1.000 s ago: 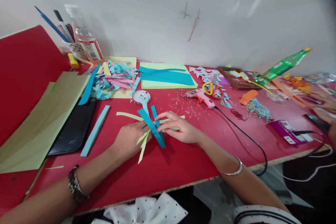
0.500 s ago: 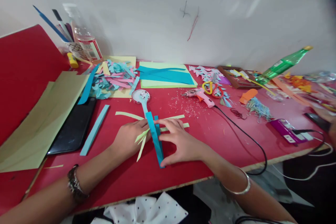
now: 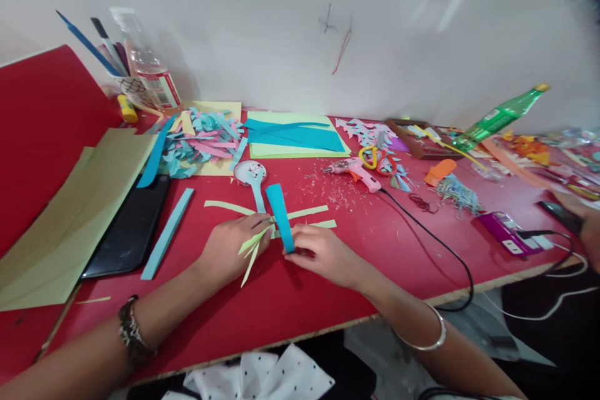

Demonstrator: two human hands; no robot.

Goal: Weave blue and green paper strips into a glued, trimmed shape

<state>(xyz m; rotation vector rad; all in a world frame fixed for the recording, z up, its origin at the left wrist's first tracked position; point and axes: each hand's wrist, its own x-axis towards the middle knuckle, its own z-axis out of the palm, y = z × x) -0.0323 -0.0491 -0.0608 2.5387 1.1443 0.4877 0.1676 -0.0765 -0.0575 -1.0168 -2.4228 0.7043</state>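
Note:
My left hand (image 3: 234,249) rests on the red table with its fingers closed on pale green paper strips (image 3: 253,244), whose ends fan out toward me. More light strips (image 3: 307,212) reach out to the right of the fingers. In a pinch, my right hand (image 3: 323,255) holds the lower end of a bright blue paper strip (image 3: 280,215), which stands tilted between my two hands. Just behind them lies a white spoon-like piece (image 3: 250,172) with dark specks in its round end, its pale blue stem pointing to my fingers.
A pink glue gun (image 3: 356,172) with a black cord lies right of centre, scissors (image 3: 370,156) behind it. At left are a black phone (image 3: 126,237), a light blue strip (image 3: 167,234) and paper scraps (image 3: 201,144). Another person's hand (image 3: 588,225) shows at the far right.
My right hand's spread fingers have closed into a pinch on the blue strip. The strip's lower end has moved up, away from me. My left hand has stayed put.

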